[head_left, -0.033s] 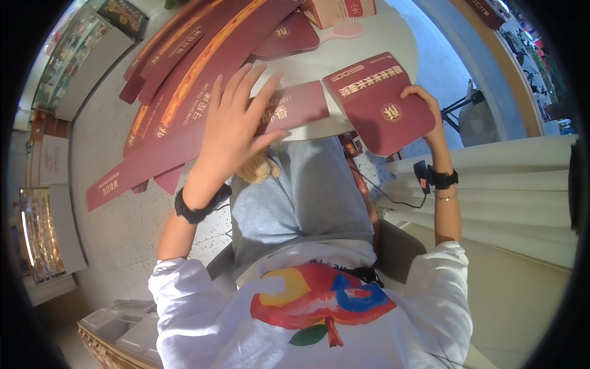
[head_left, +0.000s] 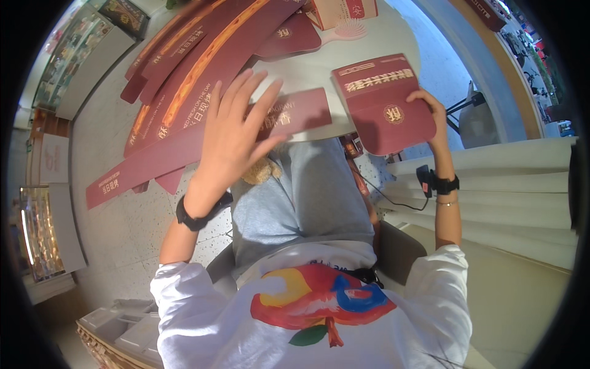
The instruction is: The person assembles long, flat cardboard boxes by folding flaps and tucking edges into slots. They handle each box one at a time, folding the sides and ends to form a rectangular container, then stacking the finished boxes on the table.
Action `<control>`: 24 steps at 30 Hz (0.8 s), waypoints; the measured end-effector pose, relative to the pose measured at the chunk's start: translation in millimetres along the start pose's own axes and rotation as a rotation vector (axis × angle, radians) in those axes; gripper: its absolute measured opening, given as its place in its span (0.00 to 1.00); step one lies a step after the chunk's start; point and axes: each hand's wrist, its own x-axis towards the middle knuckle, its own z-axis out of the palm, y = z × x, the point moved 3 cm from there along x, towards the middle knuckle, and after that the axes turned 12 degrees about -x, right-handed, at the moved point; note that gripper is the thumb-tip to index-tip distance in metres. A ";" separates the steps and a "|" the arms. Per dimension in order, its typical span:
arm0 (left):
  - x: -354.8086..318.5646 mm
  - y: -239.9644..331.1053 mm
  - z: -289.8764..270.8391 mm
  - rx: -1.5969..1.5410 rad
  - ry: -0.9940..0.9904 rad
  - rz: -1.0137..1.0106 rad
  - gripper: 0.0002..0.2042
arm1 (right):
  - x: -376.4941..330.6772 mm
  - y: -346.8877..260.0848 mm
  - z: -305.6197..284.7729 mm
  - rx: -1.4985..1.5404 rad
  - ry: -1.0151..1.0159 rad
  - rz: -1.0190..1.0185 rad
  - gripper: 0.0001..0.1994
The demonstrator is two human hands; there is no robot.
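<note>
My right hand grips the right edge of a maroon cardboard piece with a rounded lower end, a gold round emblem and a folded upper band. It is held up over the near right edge of the table. My left hand, fingers spread, hovers over or lies on a long maroon cardboard strip that crosses the near edge of the table; contact cannot be made out. The strip's right end shows past my fingers, and its middle is hidden behind my hand and wrist.
More flat maroon cardboard pieces with pastry pictures overlap across the round white table. A pink hairbrush and a red-and-cream box are at the far side. A small tan plush rests by my leg. White curtain hangs at right.
The cardboard piece in my right hand has shifted slightly right and turned a little more upright. My left hand has moved slightly, with its fingers still spread.
</note>
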 end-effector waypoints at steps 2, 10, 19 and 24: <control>-13.5 9.7 -4.8 0.032 -0.076 0.013 0.41 | -7.9 7.0 -25.4 0.140 0.035 0.086 0.08; 2.0 -36.3 -12.4 -0.168 -0.274 -0.125 0.40 | 38.5 -7.5 -25.9 0.110 -0.009 0.339 0.18; 58.3 -101.7 -43.3 -0.493 -0.577 -0.213 0.40 | 37.1 -0.2 13.2 0.528 0.141 0.222 0.18; 67.0 -111.6 -22.0 -0.625 -0.679 -0.315 0.39 | 43.4 -21.6 19.2 0.427 0.255 0.066 0.15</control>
